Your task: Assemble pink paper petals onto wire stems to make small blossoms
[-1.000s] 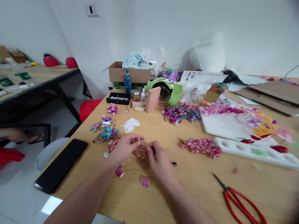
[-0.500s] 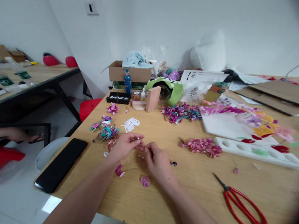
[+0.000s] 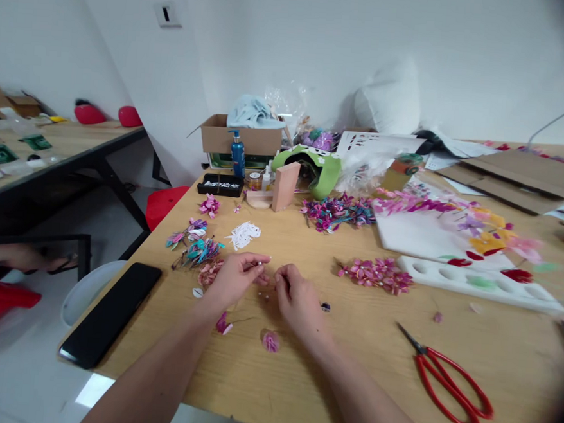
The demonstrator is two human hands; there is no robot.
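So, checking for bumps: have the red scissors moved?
No. The scissors keep their spot relative to the white tray; only the view drifted left.

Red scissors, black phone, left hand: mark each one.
red scissors (image 3: 420,360), head view, on the handles just behind the pivot.
black phone (image 3: 111,312), head view, middle of its screen.
left hand (image 3: 231,283), head view, back of the hand.
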